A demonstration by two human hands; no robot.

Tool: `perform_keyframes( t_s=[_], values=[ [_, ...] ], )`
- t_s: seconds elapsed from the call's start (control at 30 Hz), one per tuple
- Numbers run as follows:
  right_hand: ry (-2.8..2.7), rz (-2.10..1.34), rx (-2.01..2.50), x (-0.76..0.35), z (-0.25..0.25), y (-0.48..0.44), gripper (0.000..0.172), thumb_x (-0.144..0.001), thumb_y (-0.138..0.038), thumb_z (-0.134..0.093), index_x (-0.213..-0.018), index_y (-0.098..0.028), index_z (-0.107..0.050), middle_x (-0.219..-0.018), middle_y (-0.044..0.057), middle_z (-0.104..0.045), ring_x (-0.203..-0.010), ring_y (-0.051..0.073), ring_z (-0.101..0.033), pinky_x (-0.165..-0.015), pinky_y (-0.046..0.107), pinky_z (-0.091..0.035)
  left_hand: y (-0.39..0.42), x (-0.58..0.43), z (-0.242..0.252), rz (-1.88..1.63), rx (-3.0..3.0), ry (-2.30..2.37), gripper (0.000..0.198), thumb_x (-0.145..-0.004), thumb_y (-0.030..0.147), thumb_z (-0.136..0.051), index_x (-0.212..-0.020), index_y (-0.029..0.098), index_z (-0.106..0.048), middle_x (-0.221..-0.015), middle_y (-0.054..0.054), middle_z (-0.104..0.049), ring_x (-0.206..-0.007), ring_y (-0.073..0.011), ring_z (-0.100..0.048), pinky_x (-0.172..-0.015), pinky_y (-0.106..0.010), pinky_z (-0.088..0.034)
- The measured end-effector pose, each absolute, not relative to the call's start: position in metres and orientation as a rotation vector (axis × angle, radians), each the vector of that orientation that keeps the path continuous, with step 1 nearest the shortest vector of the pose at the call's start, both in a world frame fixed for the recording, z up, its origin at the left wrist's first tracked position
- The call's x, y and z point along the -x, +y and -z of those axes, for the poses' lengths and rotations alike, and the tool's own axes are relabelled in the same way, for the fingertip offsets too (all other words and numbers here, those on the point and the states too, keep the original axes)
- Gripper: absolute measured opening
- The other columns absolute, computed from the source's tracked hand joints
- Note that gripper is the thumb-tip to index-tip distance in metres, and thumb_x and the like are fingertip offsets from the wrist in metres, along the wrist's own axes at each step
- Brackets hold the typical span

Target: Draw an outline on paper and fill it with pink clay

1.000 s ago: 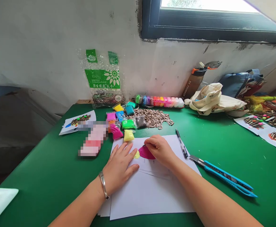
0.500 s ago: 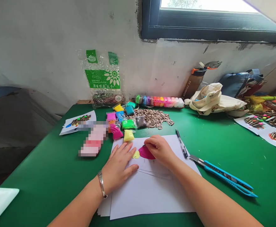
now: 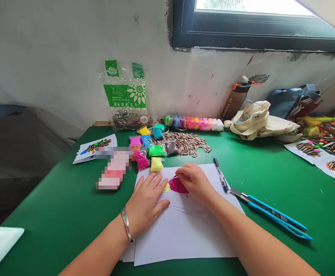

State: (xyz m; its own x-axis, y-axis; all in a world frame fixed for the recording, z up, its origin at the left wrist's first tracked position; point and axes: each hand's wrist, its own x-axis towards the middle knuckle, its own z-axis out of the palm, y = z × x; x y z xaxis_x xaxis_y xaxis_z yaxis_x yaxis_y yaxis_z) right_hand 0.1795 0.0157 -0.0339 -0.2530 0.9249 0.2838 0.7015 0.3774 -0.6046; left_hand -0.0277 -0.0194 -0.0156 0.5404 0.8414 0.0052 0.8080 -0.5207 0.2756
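My left hand (image 3: 147, 203) lies flat on the white paper (image 3: 184, 237), fingers spread, a metal bracelet on its wrist. Its fingertips partly cover a small flattened patch of yellow clay (image 3: 166, 188). Beside that patch, a magenta clay oval (image 3: 178, 185) is pressed onto the paper, with short drawn lines below it. Over the oval's upper right part, my right hand (image 3: 193, 180) is closed in a pinch. A small dark tip, which looks like a sunflower seed (image 3: 175, 176), pokes out from its fingers; the rest is hidden.
Beyond the paper are several clay packets (image 3: 156, 150) and a sunflower seed pile (image 3: 188, 143). A pen (image 3: 220, 174) and a blue-handled craft knife (image 3: 273, 214) lie right. A seed bag (image 3: 127, 101), bottle (image 3: 236, 100) and cloth bag (image 3: 250, 120) stand near the wall.
My left hand has shifted slightly right, and its fingers cover more of the yellow clay. My right hand stays almost in place over the magenta oval.
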Motion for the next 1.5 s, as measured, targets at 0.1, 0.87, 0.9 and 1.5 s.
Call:
perform_keyframes(
  t_s=[0.1,0.87,0.9,1.5],
  values=[
    [-2.036,-0.438,1.354,-0.179,0.035,0.014,0.019,-0.085,-0.015,-0.052,-0.082,-0.023,-0.069,-0.075,0.003,-0.064,-0.077,0.017,-0.053,-0.072,0.029,-0.037,-0.022,0.025,0.016,-0.216,-2.587,1.351,0.053,-0.088,0.035,-0.052,-0.138,0.028,-0.039,-0.146,-0.007,-0.037,-0.136,-0.0321,-0.027,-0.107,-0.058,-0.025],
    [-1.511,-0.812,1.413,-0.197,0.037,0.023,0.018,-0.076,-0.025,-0.053,-0.081,-0.021,-0.07,-0.081,0.002,-0.069,-0.075,0.018,-0.06,-0.069,0.03,-0.046,-0.027,0.02,0.017,-0.119,-2.627,1.255,0.049,-0.089,0.042,-0.049,-0.136,0.03,-0.041,-0.144,-0.008,-0.04,-0.135,-0.0322,-0.028,-0.107,-0.06,-0.02],
    [-1.476,-0.851,1.423,-0.197,0.035,0.023,0.019,-0.076,-0.026,-0.053,-0.081,-0.021,-0.07,-0.08,0.002,-0.069,-0.073,0.017,-0.06,-0.066,0.029,-0.046,-0.027,0.019,0.015,-0.111,-2.624,1.259,0.048,-0.089,0.042,-0.049,-0.135,0.029,-0.043,-0.144,-0.008,-0.04,-0.135,-0.0326,-0.028,-0.107,-0.06,-0.02],
    [-1.422,-0.869,1.376,-0.177,0.044,0.012,0.017,-0.076,-0.029,-0.055,-0.081,-0.02,-0.069,-0.084,0.004,-0.07,-0.078,0.019,-0.062,-0.071,0.031,-0.048,-0.033,0.008,0.012,-0.106,-2.633,1.253,0.058,-0.087,0.044,-0.05,-0.138,0.018,-0.039,-0.144,-0.01,-0.039,-0.135,-0.0313,-0.03,-0.108,-0.059,-0.021]
  ],
)
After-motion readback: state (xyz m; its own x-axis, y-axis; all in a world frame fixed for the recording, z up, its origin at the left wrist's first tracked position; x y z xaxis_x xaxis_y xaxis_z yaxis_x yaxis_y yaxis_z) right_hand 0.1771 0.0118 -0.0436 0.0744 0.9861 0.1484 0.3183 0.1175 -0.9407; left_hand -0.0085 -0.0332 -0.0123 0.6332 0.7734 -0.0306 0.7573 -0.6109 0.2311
